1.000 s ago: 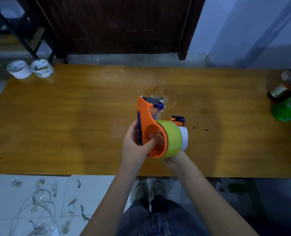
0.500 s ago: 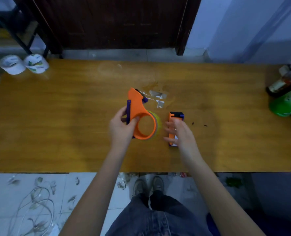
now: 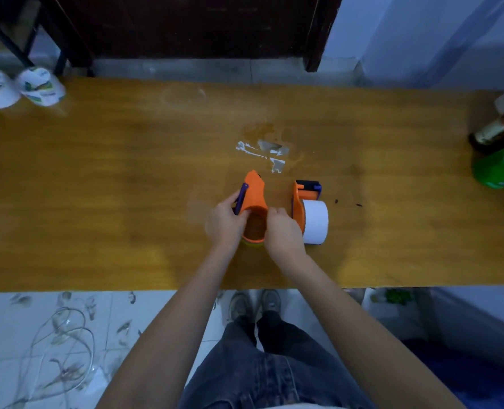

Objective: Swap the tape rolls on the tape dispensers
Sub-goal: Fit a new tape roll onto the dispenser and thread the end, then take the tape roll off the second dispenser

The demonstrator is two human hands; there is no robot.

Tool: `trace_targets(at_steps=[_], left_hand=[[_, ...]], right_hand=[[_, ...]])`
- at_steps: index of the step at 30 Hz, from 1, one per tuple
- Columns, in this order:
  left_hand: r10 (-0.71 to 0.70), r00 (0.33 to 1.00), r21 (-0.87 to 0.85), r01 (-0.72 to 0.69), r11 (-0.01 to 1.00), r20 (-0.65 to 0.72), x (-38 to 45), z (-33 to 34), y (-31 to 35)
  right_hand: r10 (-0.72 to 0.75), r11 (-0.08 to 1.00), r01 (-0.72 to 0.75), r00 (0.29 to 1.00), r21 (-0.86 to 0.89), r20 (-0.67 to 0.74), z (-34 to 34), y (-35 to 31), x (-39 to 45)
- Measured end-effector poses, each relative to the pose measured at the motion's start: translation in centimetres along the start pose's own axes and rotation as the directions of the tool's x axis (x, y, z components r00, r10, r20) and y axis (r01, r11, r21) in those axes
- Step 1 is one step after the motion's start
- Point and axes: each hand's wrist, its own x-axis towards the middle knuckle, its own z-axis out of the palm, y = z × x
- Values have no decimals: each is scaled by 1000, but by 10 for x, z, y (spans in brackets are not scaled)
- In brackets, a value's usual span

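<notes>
Two orange dispensers sit near the middle of the bench (image 3: 97, 202), side by side and just apart. On the left dispenser (image 3: 253, 196) both hands are at work: the left hand (image 3: 224, 222) grasps its left side by the purple edge, thumb over the ring, and the right hand (image 3: 283, 231) pinches the ring's right rim with fingers curled. A sliver of yellow-green roll (image 3: 252, 244) shows under the ring's near edge; the rest is hidden by the hands. The right dispenser (image 3: 299, 202) rests untouched on the bench just right of the right hand, carrying one white roll (image 3: 315, 221) on its right side, with its dark blade end pointing far.

One cluster of torn tape scraps (image 3: 270, 153) is stuck to the bench just beyond the dispensers. Two white cups (image 3: 23, 87) lie at the far left corner. At the right edge stand bottles, one green (image 3: 498, 169) and one brown (image 3: 493, 131); others there are cut off by the frame.

Much open bench lies to the left of the hands and between the white roll and the bottles. The near edge runs well clear of the dispensers, the forearms crossing it. Below it, tiled floor (image 3: 156, 308) shows with a loop of wire (image 3: 64, 343) at left and two shoes (image 3: 255, 302) under the edge.
</notes>
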Motion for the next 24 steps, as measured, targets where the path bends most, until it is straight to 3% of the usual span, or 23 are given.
trace_targets(at_steps=[7,15,24], left_hand=[[6,998,-5,-7,1000,-66,0,2,-7],[-21,995,68,27,997,-93,1,4,-6],[-64,998,65,65,996,-16,5,2,-10]], right_hand=[[-53,998,53,998,-17,-18,5,5,9],[-157,977,153,987,-152,-18,10,5,4],[-152,978,142,987,-152,-57,8,5,-6]])
